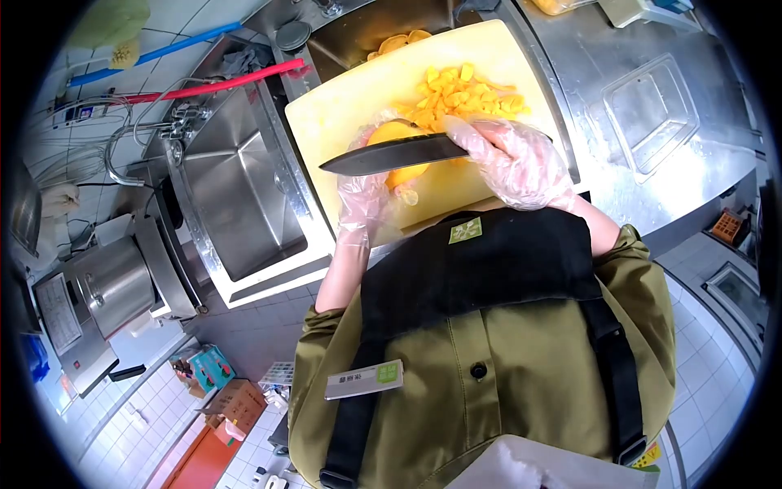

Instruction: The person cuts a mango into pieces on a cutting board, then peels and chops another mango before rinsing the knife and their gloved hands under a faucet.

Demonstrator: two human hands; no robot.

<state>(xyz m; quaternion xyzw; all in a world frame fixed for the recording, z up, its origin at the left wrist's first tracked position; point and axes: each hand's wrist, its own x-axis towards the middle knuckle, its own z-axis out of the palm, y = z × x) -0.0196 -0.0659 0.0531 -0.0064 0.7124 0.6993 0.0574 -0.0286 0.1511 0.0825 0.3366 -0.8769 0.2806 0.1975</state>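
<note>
A cream cutting board [326, 106] lies across a sink in front of me. My right hand [521, 159], in a clear plastic glove, grips a dark-bladed knife [399, 153], its tip pointing left. Behind the blade, my gloved left hand [363, 191] is closed around a large orange-yellow fruit [397, 132]. The blade passes over the fruit and hides part of it; whether it touches is not clear. Cut orange-yellow chunks [464, 94] are heaped on the board beyond the knife. A small pale scrap [407, 196] is near the fruit's lower end.
Orange-yellow pieces [399, 41] lie in the sink basin behind the board. An empty steel sink [244, 196] with a faucet and a red hose [212, 84] is at the left. On the steel counter [595, 65] at the right stands a clear plastic container [652, 114].
</note>
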